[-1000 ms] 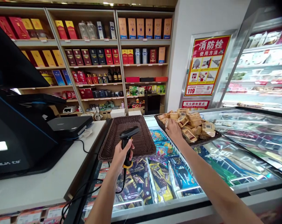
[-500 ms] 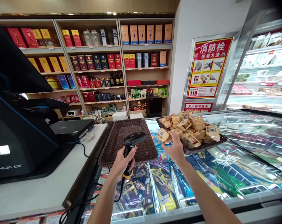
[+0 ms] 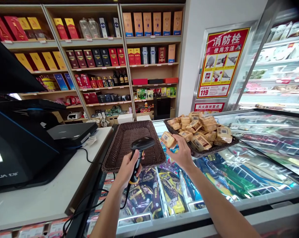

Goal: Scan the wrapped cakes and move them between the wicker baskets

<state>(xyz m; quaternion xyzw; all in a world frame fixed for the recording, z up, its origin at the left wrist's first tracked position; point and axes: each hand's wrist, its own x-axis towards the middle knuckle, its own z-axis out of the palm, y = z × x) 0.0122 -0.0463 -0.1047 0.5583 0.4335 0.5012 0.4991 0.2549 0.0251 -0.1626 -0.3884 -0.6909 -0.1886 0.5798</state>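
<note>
My left hand (image 3: pixel 130 167) is wrapped round the handle of a black barcode scanner (image 3: pixel 142 143), whose head points right. Between the fingertips of my right hand (image 3: pixel 181 152) is a small wrapped packet (image 3: pixel 168 139), tan, with a barcode label facing up. It hangs just off the left edge of a dark wicker basket (image 3: pixel 214 152) heaped with several similar packets (image 3: pixel 201 142). Behind and below the scanner lies another brown wicker basket (image 3: pixel 122 142), its woven bottom showing.
Both baskets rest on a glass-topped freezer (image 3: pixel 169 211) full of coloured ice-cream packs. At left, a white counter (image 3: pixel 52 198) bears a black checkout terminal (image 3: pixel 18 148). The scanner's cable (image 3: pixel 126 198) hangs below my left hand. Shelves of boxed bottles (image 3: pixel 97 58) stand behind.
My right hand has drawn the packet slightly left, away from the heap. The scanner stays in my left hand, turned a little. The whole view has shifted slightly.
</note>
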